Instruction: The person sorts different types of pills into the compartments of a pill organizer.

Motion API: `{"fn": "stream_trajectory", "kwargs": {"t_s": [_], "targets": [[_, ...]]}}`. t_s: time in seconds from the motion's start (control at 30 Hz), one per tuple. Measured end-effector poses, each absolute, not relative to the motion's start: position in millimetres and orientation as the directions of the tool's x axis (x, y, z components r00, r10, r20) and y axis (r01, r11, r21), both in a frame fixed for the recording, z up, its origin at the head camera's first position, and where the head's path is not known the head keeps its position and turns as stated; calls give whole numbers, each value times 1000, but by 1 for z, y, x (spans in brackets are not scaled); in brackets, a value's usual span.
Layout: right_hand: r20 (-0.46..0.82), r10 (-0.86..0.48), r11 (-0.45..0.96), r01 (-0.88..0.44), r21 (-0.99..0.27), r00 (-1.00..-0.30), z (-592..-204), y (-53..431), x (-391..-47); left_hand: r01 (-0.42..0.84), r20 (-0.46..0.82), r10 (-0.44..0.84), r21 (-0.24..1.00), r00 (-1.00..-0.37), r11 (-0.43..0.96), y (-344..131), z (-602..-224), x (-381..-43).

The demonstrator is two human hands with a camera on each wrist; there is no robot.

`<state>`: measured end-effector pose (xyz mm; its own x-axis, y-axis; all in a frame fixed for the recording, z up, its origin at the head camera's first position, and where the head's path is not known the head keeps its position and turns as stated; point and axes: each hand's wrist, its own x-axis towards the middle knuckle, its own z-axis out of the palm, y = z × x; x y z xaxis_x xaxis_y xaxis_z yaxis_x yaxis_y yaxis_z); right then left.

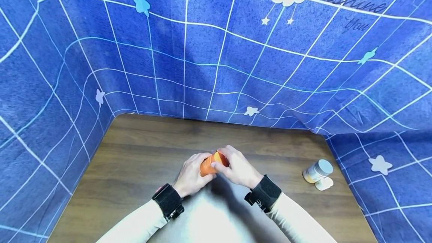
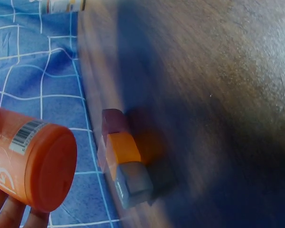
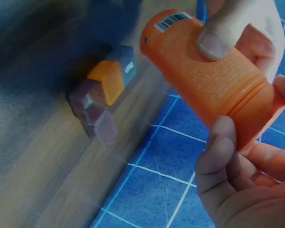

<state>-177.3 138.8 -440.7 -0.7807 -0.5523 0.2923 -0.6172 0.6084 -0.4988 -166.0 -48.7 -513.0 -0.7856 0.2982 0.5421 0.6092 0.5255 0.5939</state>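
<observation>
An orange bottle (image 1: 206, 166) with a barcode label is held tilted above the table between both hands. My left hand (image 1: 192, 174) wraps its body, the thumb lying along the side in the right wrist view. My right hand (image 1: 241, 168) grips the orange lid (image 3: 259, 114) with fingers and thumb around it; the lid sits on the bottle's end. Below the hands, both wrist views show a small pill box (image 2: 125, 151) with purple, orange and grey-blue sections. At its purple end a translucent flap (image 3: 106, 128) stands out. In the head view the hands cover the pill box.
To the right on the wooden table (image 1: 141, 141) stands a pale jar (image 1: 314, 172) with a light lid, a small white item (image 1: 324, 183) close beside it. Blue gridded cloth (image 1: 202, 48) hangs behind and along the sides of the table.
</observation>
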Motion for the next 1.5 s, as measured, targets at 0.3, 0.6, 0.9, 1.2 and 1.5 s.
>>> {"fn": "stream_trajectory", "kwargs": {"t_s": [0.3,0.6,0.9,1.2,1.5], "targets": [[285,-699,530,-743,-409,-656,-437,142,-176,621,523,341,591,-781,515,-51,-516,-165],[200,-401,784,-448,-430,-894,-438,136,-172,640,578,314,533,-753,554,-52,-513,-169],[151,-455,736,-466,-491,-878,-443,133,-174,612,560,303,521,-771,595,-56,-517,-168],[265,-548,663,-605,-441,-793,-444,132,-174,626,572,310,515,-760,585,-57,-516,-168],[163,-352,827,-388,-406,-922,-446,128,-175,628,570,309,528,-761,572,-58,-514,-169]]}}
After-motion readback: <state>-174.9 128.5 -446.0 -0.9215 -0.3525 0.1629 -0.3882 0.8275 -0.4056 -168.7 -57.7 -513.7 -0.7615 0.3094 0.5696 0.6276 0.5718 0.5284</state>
